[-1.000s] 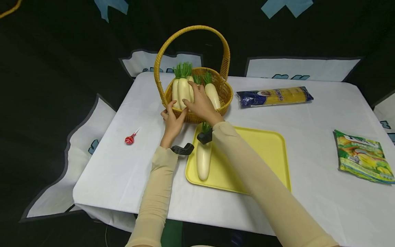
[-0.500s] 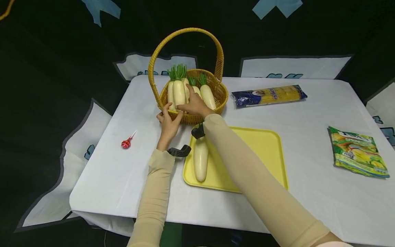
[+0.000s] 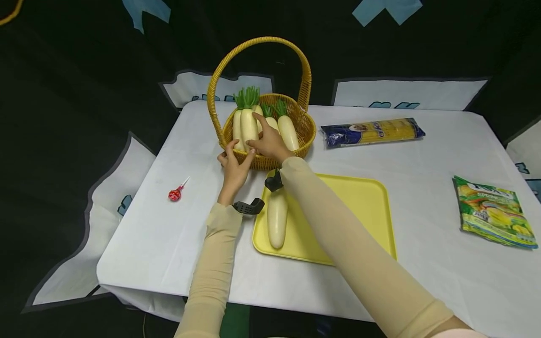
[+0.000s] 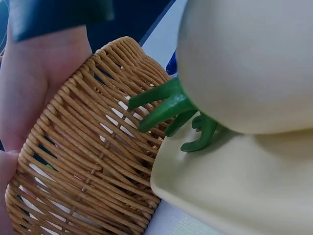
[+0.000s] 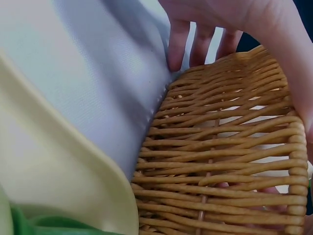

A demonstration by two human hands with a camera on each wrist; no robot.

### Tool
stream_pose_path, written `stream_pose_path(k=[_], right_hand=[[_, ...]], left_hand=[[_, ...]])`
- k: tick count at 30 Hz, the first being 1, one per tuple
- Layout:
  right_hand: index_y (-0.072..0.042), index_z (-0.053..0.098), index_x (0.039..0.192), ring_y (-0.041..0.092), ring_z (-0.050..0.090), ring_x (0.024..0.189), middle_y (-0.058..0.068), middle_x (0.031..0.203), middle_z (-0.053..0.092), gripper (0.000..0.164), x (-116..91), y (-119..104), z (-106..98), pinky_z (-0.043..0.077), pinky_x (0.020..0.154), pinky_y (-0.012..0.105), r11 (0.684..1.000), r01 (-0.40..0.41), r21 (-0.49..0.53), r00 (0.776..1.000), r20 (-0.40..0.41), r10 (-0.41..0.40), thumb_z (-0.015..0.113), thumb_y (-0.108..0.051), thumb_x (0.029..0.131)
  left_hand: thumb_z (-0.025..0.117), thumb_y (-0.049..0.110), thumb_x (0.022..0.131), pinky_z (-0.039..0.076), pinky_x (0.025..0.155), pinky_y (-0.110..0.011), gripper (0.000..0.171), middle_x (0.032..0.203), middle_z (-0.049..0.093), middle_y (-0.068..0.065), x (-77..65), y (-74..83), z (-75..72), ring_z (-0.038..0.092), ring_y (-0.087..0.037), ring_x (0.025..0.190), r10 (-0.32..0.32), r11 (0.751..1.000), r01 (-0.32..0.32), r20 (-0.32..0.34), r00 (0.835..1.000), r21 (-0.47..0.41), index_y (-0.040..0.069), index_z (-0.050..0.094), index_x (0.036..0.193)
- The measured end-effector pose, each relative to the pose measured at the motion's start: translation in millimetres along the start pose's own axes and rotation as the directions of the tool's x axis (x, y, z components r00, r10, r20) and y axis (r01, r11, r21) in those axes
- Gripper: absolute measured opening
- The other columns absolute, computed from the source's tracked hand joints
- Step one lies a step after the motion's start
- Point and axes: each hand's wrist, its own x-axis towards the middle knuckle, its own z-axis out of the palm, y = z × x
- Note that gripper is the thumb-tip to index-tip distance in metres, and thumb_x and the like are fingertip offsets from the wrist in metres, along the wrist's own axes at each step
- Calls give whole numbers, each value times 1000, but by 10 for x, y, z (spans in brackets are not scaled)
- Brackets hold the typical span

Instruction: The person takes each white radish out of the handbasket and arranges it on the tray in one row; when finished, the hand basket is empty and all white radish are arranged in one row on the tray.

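A wicker basket [image 3: 262, 162] with a tall handle stands at the back of the table and holds several white radishes with green tops. My left hand [image 3: 235, 171] grips its front rim, some fingers outside the wall, as the right wrist view shows. Over the rim reaches my right hand [image 3: 271, 142], index finger along a front white radish [image 3: 248, 124] and thumb near its lower end; its other fingers are hidden. Another white radish [image 3: 276, 223] lies on the yellow tray [image 3: 363, 202], its green stems [image 4: 171, 105] close to the basket wall in the left wrist view.
To the right of the basket lies a pack of spaghetti [image 3: 374, 133]. A green and yellow packet [image 3: 494, 213] is at the table's right side. On the left is a red lollipop [image 3: 175, 194]. The front table edge runs below the tray.
The head view has shifted slightly. My right wrist has moved a little left and forward over the basket rim. My left hand stays at the rim, and the radishes look much the same.
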Motion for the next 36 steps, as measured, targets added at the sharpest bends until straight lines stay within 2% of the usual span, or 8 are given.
stream_pose_path(k=[7,12,16,22,25,28,31,36], right_hand=[[-32,20,143,15,47,61,12,86,56,69,-21,40,-31,40,52,26,996,15,93,999,-42,-12,60,-23,87],[-31,23,143,18,51,71,16,100,53,66,-37,57,-81,52,64,37,966,-7,257,997,-70,26,59,-22,88],[-33,24,142,24,52,78,16,104,46,66,-45,65,-121,51,72,48,915,-26,402,994,-89,67,59,-19,88],[-38,28,139,36,55,71,7,85,50,65,-50,108,-163,47,75,56,798,-8,602,984,-138,114,59,-15,87],[-41,29,137,32,56,67,6,81,54,64,-63,132,-189,47,76,54,743,-6,669,979,-149,142,59,-14,86],[-41,30,136,24,59,66,8,85,56,62,-89,156,-236,49,76,51,699,0,715,976,-151,154,58,-15,87],[-43,30,135,18,61,68,10,97,57,59,-138,163,-300,51,75,46,678,-3,735,983,-123,139,56,-18,88],[-44,30,135,17,60,71,13,116,52,57,-330,81,-449,49,78,47,645,-25,764,998,-20,62,53,-18,90]], left_hand=[[48,62,82,27,98,-58,65,137,2,-19,4,-6,-5,13,-43,129,-9,1000,9,2,1000,4,34,21,135],[50,60,83,27,99,-57,64,137,3,-19,13,-6,1,14,-42,129,-2,1000,2,-11,1000,7,33,22,135],[50,61,82,26,99,-57,65,138,3,-20,7,-4,1,14,-43,129,-7,1000,8,-16,1000,13,34,22,135],[49,63,81,27,98,-58,67,138,3,-21,-9,-9,0,14,-43,128,0,1000,0,-7,1000,14,33,21,135],[49,63,81,27,97,-58,67,138,3,-21,-14,-17,9,14,-43,128,-2,1000,2,-7,1000,15,34,22,135],[49,62,81,27,98,-58,66,138,3,-20,-15,-23,17,13,-43,128,-8,1000,8,-5,1000,18,34,22,135],[50,61,82,28,98,-57,65,136,5,-20,-12,-17,22,15,-42,128,3,1000,-3,-15,1000,15,33,23,134],[49,62,82,28,97,-56,65,135,6,-20,-1,-8,10,16,-42,127,15,1000,-14,-22,1000,14,33,22,134]])
